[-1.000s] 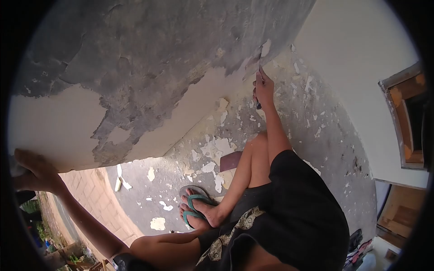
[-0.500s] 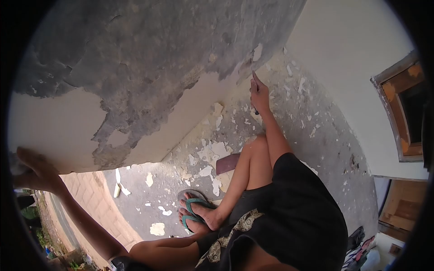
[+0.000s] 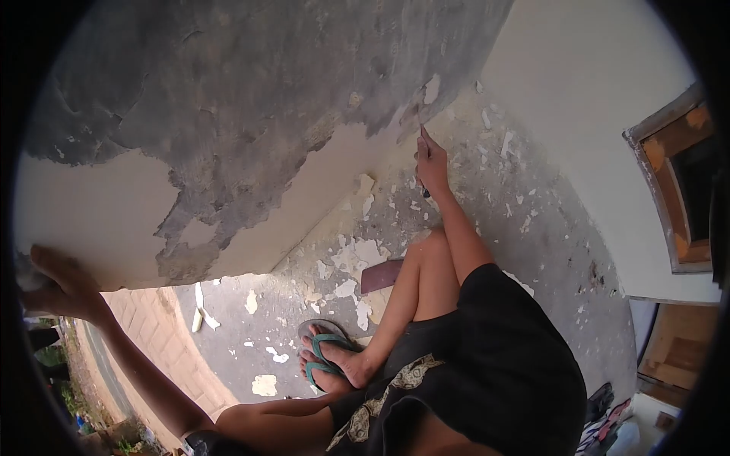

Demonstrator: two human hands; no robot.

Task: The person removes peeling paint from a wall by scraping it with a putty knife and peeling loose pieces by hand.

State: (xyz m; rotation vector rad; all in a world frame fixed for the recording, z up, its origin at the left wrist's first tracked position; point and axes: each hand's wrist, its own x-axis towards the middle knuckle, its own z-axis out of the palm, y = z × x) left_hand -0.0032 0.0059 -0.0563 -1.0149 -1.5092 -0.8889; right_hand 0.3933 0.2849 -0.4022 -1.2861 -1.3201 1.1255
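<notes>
My right hand [image 3: 432,163] is wrapped round a scraper [image 3: 422,132], its dark handle end showing below the fist. The thin blade is against the low part of the wall [image 3: 327,167], beside a pale patch of remaining paint. That wall is part bare grey, part cream paint with ragged edges. My left hand [image 3: 65,289] rests on the wall's near edge at the far left, fingers apart and holding nothing.
Paint flakes [image 3: 357,254] litter the grey floor [image 3: 532,251]. A dark red flat piece [image 3: 380,276] lies beside my leg. My feet wear green-strapped sandals [image 3: 327,353]. A wooden window frame [image 3: 677,182] is at right, brick paving [image 3: 163,334] at lower left.
My right hand with the scraper has moved a little down and left along the wall base. The view has shifted slightly; my left hand stays at the wall's edge.
</notes>
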